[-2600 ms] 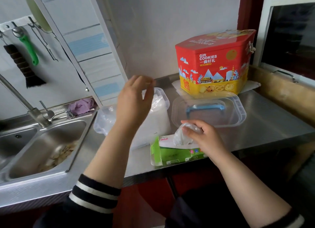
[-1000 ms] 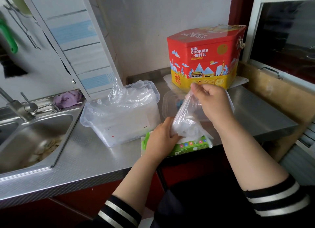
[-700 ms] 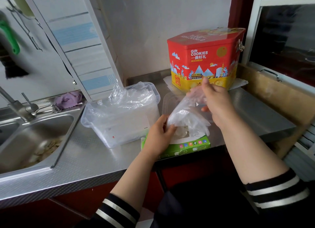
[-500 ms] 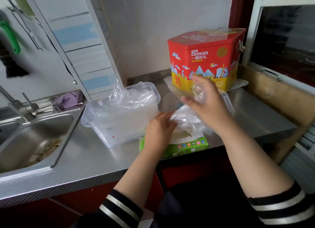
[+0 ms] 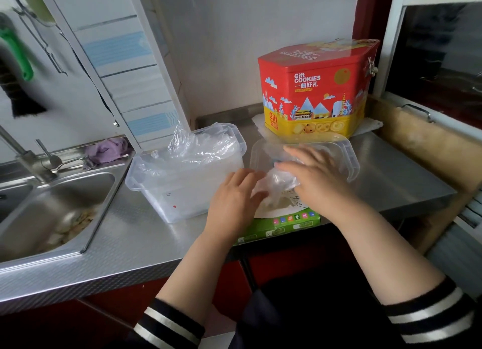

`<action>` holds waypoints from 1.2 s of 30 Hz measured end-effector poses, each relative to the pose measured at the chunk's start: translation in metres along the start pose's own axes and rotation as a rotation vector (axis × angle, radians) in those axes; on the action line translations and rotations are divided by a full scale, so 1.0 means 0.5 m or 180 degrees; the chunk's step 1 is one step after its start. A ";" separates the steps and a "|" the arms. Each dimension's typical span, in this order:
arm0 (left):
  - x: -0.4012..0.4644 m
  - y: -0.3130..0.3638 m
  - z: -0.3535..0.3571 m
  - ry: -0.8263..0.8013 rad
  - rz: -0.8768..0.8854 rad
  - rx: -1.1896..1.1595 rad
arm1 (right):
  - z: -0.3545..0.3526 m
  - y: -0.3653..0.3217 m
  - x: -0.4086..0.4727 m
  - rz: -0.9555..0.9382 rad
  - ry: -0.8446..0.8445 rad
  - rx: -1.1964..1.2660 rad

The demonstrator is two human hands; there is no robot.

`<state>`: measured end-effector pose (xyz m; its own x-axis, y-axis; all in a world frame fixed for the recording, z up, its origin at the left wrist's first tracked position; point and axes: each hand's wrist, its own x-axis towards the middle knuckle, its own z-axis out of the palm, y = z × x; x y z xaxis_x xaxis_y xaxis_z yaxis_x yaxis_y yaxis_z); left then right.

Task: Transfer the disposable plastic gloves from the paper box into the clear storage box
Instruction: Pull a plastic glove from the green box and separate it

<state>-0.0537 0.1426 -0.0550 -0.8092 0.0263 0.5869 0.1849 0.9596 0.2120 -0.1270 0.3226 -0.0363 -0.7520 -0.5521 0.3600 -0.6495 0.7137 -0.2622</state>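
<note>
The green and white paper box (image 5: pixel 284 224) lies at the counter's front edge, mostly under my hands. A crumpled clear plastic glove (image 5: pixel 280 183) sits over its opening, between my hands. My left hand (image 5: pixel 234 197) presses on the box's left end with fingertips against the glove. My right hand (image 5: pixel 314 172) lies flat over the glove, fingers spread and pointing left. The clear storage box (image 5: pixel 167 192) stands to the left, holding a heap of clear gloves (image 5: pixel 198 146) that rises above its rim.
The storage box's clear lid (image 5: pixel 349 157) lies behind my right hand. A red and yellow cookie tin (image 5: pixel 315 93) stands at the back wall. A steel sink (image 5: pixel 49 210) with a tap is on the left, with a purple cloth (image 5: pixel 107 150) behind it. A wooden ledge (image 5: pixel 427 145) bounds the right side.
My right hand pulled a glove up out of the paper box, then came down and now lies flat over it. My left hand stays on the box.
</note>
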 end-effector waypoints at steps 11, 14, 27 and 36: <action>-0.016 -0.029 -0.005 0.0415 0.0008 0.0453 | 0.055 0.029 -0.020 -0.0032 0.1176 0.1362; -0.023 -0.037 -0.016 0.0379 0.0028 0.0522 | 0.054 0.034 -0.019 -0.0067 0.0679 0.1120; -0.036 -0.037 -0.050 -0.0084 -0.0559 -0.0346 | -0.030 -0.066 -0.001 -0.0493 0.0742 0.0714; -0.003 -0.011 -0.085 0.0063 -0.1312 -0.1267 | -0.010 -0.080 0.028 0.0157 0.0051 0.1534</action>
<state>-0.0299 0.1253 -0.0240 -0.8491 -0.3367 0.4070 0.0550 0.7099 0.7021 -0.1110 0.2883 -0.0163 -0.7838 -0.5133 0.3496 -0.5940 0.4557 -0.6629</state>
